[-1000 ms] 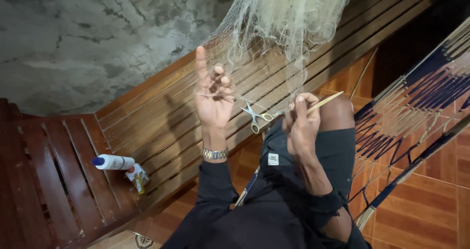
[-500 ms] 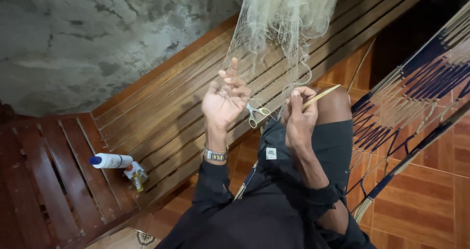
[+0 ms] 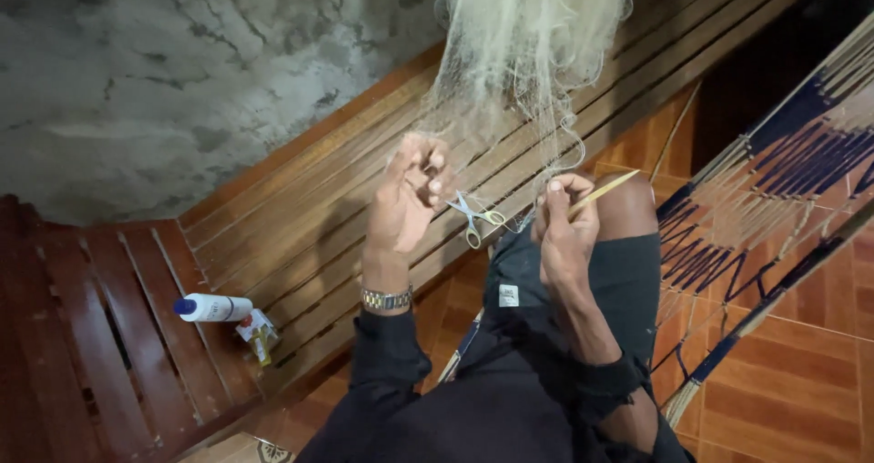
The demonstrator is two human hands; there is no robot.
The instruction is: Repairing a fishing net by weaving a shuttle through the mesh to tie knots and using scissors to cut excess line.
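Pale net [image 3: 533, 53] top cut off overhead

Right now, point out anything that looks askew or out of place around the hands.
Small scissors dangle from the left hand while it pinches the pale net, an awkward carry. On the slatted bench, a white bottle lies on its side. Nothing looks spilled or damaged.

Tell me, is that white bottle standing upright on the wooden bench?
No, the white bottle lies on its side on the slats of the wooden bench, its blue cap pointing left.
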